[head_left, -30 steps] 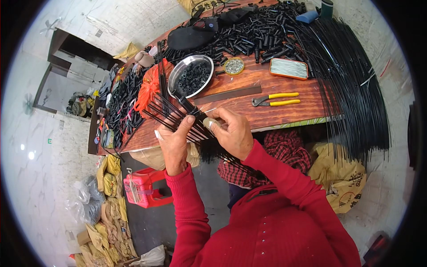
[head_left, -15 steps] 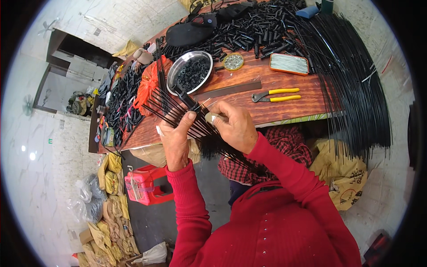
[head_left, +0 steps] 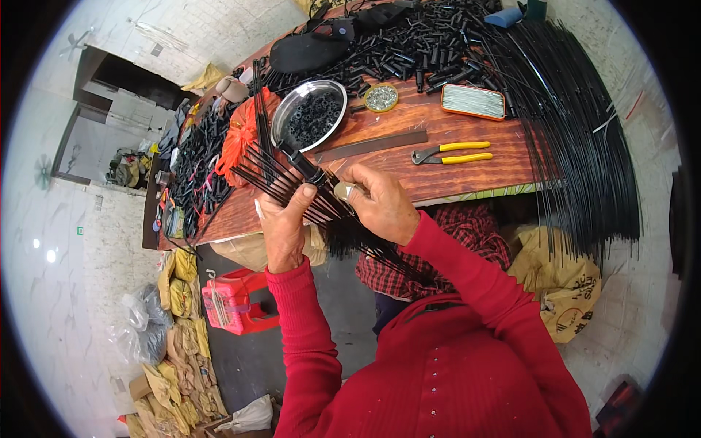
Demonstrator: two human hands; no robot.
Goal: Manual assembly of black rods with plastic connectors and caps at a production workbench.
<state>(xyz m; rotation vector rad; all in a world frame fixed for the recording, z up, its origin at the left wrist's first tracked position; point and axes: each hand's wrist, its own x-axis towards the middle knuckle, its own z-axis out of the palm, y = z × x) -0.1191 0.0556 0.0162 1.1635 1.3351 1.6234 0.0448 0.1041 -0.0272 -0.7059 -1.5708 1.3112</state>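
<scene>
Holding a fanned bundle of thin black rods (head_left: 274,175) above the near edge of the wooden table (head_left: 467,179), my left hand (head_left: 283,228) is clenched around it from below, fingers curled over the rods where they gather. My right hand (head_left: 381,206) pinches the same bundle just beside the left, its grip closed on the rods near a black cylindrical sleeve (head_left: 305,166) that sits around them; a pale ring-like piece shows at my right fingertips, too small for me to make out. Beyond the bundle, a round metal bowl (head_left: 288,117) of small black rings rests on the table, with a dark flat metal strip (head_left: 372,144) and yellow-handled pliers (head_left: 453,152) to its right. Long black wires (head_left: 584,146) drape over the table's right end.
</scene>
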